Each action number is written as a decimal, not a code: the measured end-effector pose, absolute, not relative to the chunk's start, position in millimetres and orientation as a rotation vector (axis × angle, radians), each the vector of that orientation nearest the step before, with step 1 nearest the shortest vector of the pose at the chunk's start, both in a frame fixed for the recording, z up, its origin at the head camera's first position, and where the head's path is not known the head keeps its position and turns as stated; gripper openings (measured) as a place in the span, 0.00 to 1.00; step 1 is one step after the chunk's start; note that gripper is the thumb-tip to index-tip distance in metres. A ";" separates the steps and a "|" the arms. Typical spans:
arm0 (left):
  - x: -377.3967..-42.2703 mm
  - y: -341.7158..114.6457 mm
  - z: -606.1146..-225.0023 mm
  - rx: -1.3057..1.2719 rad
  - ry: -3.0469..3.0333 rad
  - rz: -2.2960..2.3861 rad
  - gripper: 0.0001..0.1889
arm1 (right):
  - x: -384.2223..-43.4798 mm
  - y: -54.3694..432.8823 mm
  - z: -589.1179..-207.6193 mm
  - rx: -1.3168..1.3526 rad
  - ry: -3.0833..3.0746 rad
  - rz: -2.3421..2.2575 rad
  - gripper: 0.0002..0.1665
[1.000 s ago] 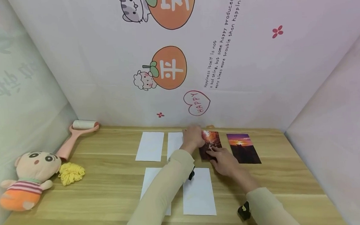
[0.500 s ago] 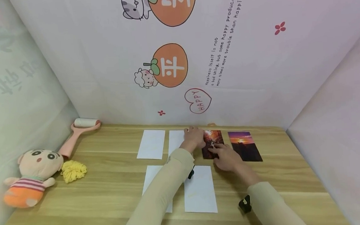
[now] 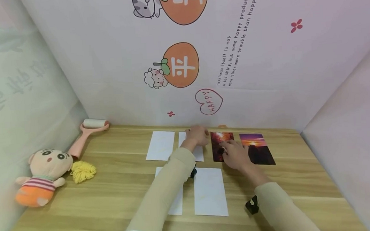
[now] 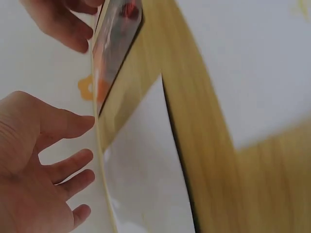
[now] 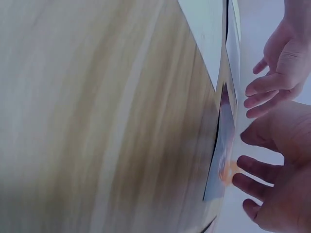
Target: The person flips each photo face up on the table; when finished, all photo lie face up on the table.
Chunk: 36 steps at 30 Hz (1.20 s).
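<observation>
In the head view my left hand [image 3: 197, 135] is over the right part of a white card [image 3: 182, 138] in the back row, fingers loosely bent and holding nothing. My right hand [image 3: 236, 154] reaches over a photo card with a glowing orange scene [image 3: 217, 152], its fingers spread across the right half. Whether they touch it, I cannot tell. Right of it lies a sunset photo card [image 3: 258, 151]. In the left wrist view, the left hand [image 4: 39, 160] has its fingers apart; in the right wrist view the right hand [image 5: 286, 170] does too.
Another white card [image 3: 160, 145] lies at the back left. Two more are nearer, one [image 3: 210, 192] in full view, the other [image 3: 176, 201] partly under the left sleeve. A plush doll [image 3: 44, 178], yellow yarn [image 3: 82, 171] and lint roller [image 3: 85, 134] stand left. A printed wall backs the table.
My left hand has drawn left, away from the glowing photo card's edge. The right fingers have shifted slightly farther up that card. The head view has turned a little left.
</observation>
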<state>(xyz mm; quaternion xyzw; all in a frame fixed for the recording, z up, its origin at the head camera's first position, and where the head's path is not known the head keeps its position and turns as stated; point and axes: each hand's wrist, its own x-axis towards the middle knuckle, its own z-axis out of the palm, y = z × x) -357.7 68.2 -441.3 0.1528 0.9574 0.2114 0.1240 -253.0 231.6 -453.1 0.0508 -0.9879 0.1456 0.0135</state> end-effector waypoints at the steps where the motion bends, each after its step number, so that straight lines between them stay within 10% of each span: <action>1: -359.3 65.3 -440.4 0.431 2.782 0.634 0.21 | -253.8 230.0 -453.6 0.158 -3.061 0.456 0.25; 16: -365.3 30.6 -425.8 0.334 2.765 0.624 0.30 | -255.2 179.4 -452.1 0.148 -3.127 0.468 0.53; 36: -370.4 -1.8 -437.1 0.272 2.728 0.405 0.40 | -258.2 143.7 -458.6 0.094 -3.135 0.508 0.48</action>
